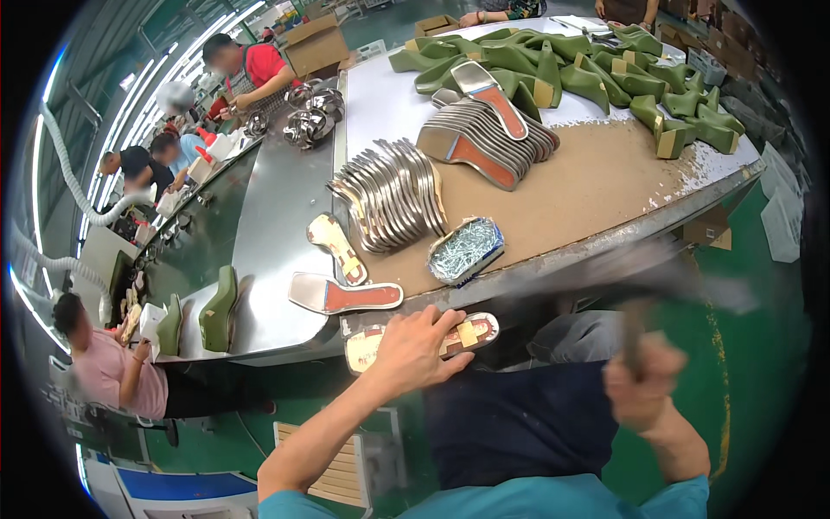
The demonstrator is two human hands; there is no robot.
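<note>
At the near edge of the table my left hand point(417, 346) holds down a shoe insole point(482, 330) with a yellow piece across it. My right hand point(644, 376) is raised at the right, wrapped round the handle of a hammer point(638, 333). The hammer's dark head is smeared by motion. Just beyond my left hand lies an insole with an orange-brown face point(350, 296). Another insole, cream with a yellow piece point(337, 248), is behind it. A small box of nails point(467, 251) stands near the table edge.
A row of stacked insoles point(389, 195) stands on the table, with a second stack point(488, 138) farther right. Green shoe lasts point(588, 78) are heaped at the back. Two lasts point(218, 311) stand on the metal conveyor point(272, 259). A person in pink point(130, 372) works at the left.
</note>
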